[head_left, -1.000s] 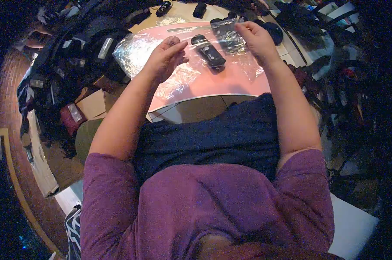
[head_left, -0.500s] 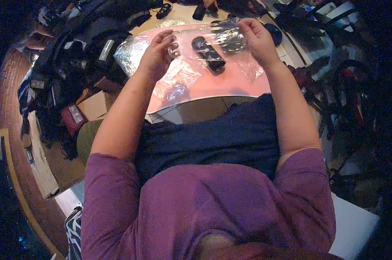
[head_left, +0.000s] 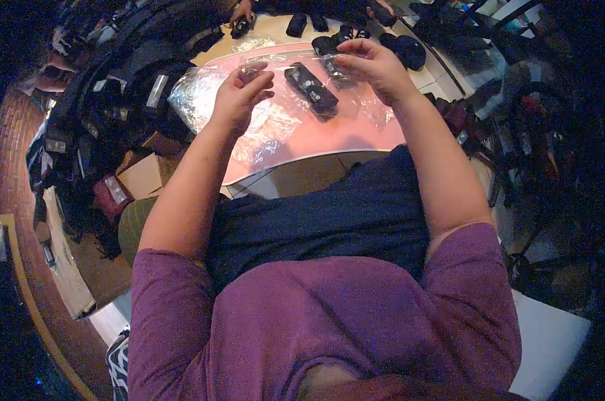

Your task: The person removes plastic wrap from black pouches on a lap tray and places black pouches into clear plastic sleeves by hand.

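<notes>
A clear plastic bag stretches, thin and shiny, between my two hands above the pink tabletop. My left hand has bent fingers around its left side, with film over the fingertips. On the right side, thumb and forefinger of my right hand are at the bag's edge; glare blurs the exact contact. Below and between the hands lies a black rolled bundle with small light marks, slanting down to the right. Whether it lies under the film or inside it, I cannot tell. More crumpled clear film covers the table's left side.
Several black bundles lie across the table's far side. Another person's hand is at a black item at the far left, and a second hand shows at the far right. A cardboard box and dark packages are at left.
My hands have come slightly closer together and the film between them has slackened. The black bundle appears turned and a little further left. Other hands now show at the far side.
</notes>
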### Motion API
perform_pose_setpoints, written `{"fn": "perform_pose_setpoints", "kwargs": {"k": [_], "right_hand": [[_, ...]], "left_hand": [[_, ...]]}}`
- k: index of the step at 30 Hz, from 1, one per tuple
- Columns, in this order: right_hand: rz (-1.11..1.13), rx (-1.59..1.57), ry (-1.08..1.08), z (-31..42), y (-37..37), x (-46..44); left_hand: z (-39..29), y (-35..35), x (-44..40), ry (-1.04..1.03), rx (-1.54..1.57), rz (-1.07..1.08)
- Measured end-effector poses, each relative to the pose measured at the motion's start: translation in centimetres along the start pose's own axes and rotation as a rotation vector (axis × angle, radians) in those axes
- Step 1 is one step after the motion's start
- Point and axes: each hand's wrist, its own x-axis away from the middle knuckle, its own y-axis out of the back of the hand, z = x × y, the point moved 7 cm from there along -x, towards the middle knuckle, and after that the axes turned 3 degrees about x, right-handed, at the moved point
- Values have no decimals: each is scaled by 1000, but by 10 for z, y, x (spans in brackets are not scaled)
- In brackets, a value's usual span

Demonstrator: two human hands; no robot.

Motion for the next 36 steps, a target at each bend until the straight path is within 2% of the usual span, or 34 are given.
{"fn": "perform_pose_setpoints", "kwargs": {"k": [2,4,5,7,8,10,11,13,14,17,19,20,22,23,25,27,29,31,33,35,36], "right_hand": [[7,32,30,1,5,-2],[163,131,51,1,0,-1],[162,130,50,0,2,-1],[247,-5,-102,-4,-3,3],[245,-6,-103,-2,-3,4],[190,80,-245,-10,-2,5],[190,79,-246,-10,-4,5],[169,378,-139,-8,-5,6],[167,378,-139,-10,-5,4],[34,286,-131,-13,5,-3],[-66,209,-180,-17,13,-4],[-68,209,-179,-24,16,-8],[-321,190,-89,-33,44,-16],[-323,191,-89,-34,54,-17],[-556,65,-63,-23,81,-7],[-582,39,-69,-19,83,-3],[-540,-205,15,-16,73,-4],[-496,-235,27,-13,69,-6],[-452,-266,38,-13,65,-8],[-365,-312,79,-10,58,-10],[-362,-313,80,-6,53,-9]], "left_hand": [[-1,3,-2,-12,-3,-11],[-5,6,-3,-42,-12,-23],[-5,6,-3,-40,-12,-22],[-10,2,-2,-91,2,38],[-11,2,-2,-89,1,39],[-15,-3,0,-128,-50,71],[-15,-2,0,-127,-50,71],[-17,-5,1,-151,-49,113],[-18,-4,2,-151,-49,115],[-17,-8,3,-175,-191,162],[-16,-21,8,-216,-206,329],[-11,-21,8,-167,-242,308],[-16,-20,8,-234,-297,310],[-21,-19,9,-300,-352,309],[-27,-16,10,-368,-407,309],[-34,-18,12,-466,-600,351],[-36,-20,15,-508,-674,369],[-41,-29,22,-566,-813,405],[-36,-20,18,-536,-820,414],[-13,9,-2,-160,-371,418],[-12,17,-8,-101,-373,323]]}}
